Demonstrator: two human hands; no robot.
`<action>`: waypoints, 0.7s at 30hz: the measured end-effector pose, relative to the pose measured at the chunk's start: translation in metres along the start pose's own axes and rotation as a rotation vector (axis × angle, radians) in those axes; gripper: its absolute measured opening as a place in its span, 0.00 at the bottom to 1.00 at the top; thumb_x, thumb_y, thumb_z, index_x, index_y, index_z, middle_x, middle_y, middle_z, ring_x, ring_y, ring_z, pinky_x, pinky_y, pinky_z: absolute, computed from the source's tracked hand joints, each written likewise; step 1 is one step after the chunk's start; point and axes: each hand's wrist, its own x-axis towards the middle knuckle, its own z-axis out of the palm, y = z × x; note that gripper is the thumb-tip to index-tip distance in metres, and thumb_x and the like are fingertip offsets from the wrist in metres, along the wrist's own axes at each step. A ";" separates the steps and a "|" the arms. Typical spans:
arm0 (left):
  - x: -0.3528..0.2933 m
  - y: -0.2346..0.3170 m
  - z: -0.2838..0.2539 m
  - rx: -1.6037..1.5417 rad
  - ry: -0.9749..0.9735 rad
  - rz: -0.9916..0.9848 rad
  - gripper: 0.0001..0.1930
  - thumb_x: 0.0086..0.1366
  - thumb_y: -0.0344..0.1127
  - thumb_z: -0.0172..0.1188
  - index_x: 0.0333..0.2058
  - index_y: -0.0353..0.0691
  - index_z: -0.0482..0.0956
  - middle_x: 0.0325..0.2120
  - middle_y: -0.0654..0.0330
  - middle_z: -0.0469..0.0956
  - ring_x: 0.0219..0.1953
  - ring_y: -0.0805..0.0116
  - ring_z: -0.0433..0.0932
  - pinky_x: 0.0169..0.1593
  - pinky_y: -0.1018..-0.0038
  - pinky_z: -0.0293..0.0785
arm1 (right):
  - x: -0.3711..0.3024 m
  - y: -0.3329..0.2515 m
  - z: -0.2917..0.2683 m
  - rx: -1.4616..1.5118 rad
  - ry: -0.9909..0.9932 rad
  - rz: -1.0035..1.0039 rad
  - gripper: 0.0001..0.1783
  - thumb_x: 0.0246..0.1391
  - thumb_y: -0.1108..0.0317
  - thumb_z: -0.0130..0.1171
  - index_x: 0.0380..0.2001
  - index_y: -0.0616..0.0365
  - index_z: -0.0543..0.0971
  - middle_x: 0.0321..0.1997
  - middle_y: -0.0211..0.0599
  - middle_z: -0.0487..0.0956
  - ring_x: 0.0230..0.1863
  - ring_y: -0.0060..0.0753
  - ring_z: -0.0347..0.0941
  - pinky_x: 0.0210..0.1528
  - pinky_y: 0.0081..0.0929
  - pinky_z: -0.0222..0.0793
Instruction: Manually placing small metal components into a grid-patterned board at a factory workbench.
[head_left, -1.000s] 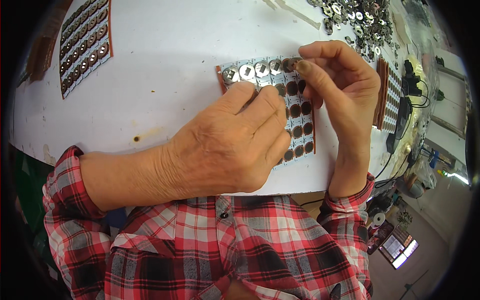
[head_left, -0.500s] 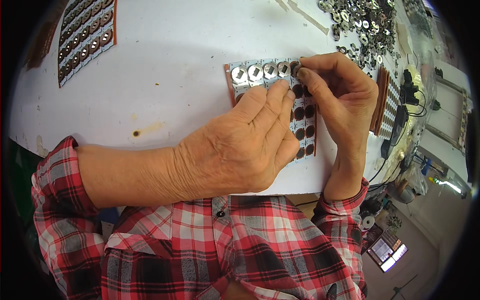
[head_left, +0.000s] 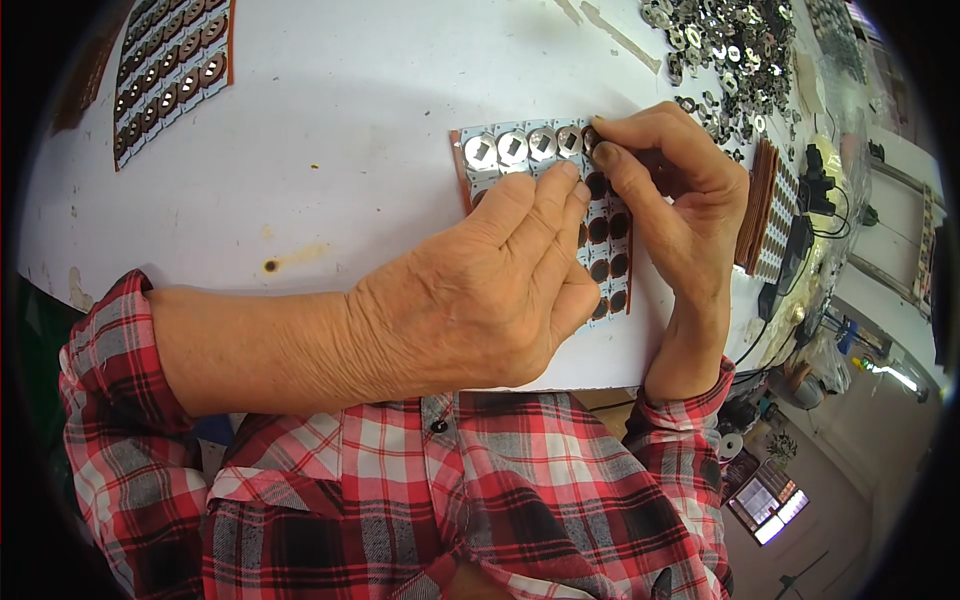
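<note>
At the board, right hand pinches a disc — tiny, hence the pinch. Left hand half-curled, probably steadying — can't tell what it's holding.

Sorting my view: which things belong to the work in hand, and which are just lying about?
In the work:
pale-blue rectangular panel with dark round spots
round silver metal pieces along its far row
dark round piece in the right hand
heap of small silver metal parts, probably

Apparently lying about:
beige strip
black plastic block

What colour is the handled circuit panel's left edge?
Reddish brown: panel's left edge, best in head view.
</note>
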 end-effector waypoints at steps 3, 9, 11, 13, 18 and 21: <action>0.003 -0.005 0.003 -0.003 0.011 0.046 0.09 0.49 0.33 0.62 0.24 0.31 0.76 0.41 0.35 0.83 0.49 0.42 0.82 0.49 0.56 0.79 | -0.001 0.002 -0.011 -0.035 -0.121 -0.004 0.09 0.59 0.81 0.66 0.43 0.65 0.85 0.39 0.26 0.81 0.39 0.12 0.76 0.40 0.11 0.69; 0.009 -0.036 -0.010 -0.438 0.290 -0.074 0.13 0.48 0.25 0.67 0.35 0.30 0.82 0.31 0.51 0.81 0.30 0.55 0.79 0.34 0.66 0.76 | -0.007 -0.020 -0.015 0.268 -0.008 0.129 0.10 0.59 0.77 0.65 0.45 0.67 0.83 0.32 0.33 0.83 0.25 0.13 0.74 0.25 0.11 0.66; 0.011 -0.033 -0.019 -0.640 0.265 -0.257 0.11 0.55 0.20 0.67 0.38 0.30 0.82 0.31 0.54 0.80 0.28 0.59 0.78 0.32 0.71 0.74 | -0.008 -0.018 -0.019 0.464 -0.116 0.109 0.10 0.59 0.79 0.62 0.44 0.69 0.83 0.32 0.35 0.85 0.23 0.14 0.74 0.23 0.11 0.67; 0.012 -0.033 -0.016 -0.726 0.298 -0.299 0.08 0.63 0.18 0.64 0.41 0.31 0.83 0.31 0.56 0.81 0.29 0.66 0.79 0.33 0.74 0.74 | -0.010 -0.021 -0.017 0.564 -0.215 0.147 0.11 0.59 0.80 0.60 0.44 0.72 0.82 0.32 0.39 0.85 0.24 0.19 0.78 0.25 0.14 0.73; 0.011 -0.028 -0.016 -1.108 0.224 -0.623 0.12 0.70 0.19 0.59 0.52 0.30 0.76 0.37 0.61 0.81 0.35 0.80 0.78 0.37 0.83 0.77 | -0.008 -0.025 -0.011 0.710 -0.152 0.229 0.12 0.58 0.81 0.60 0.45 0.73 0.81 0.32 0.43 0.85 0.25 0.23 0.81 0.29 0.18 0.79; 0.011 -0.033 -0.019 -1.120 0.156 -0.630 0.13 0.72 0.20 0.57 0.54 0.29 0.73 0.39 0.60 0.81 0.37 0.80 0.79 0.38 0.84 0.78 | -0.008 -0.025 -0.009 0.593 -0.168 0.227 0.13 0.56 0.79 0.60 0.45 0.74 0.78 0.33 0.43 0.83 0.23 0.27 0.79 0.24 0.23 0.80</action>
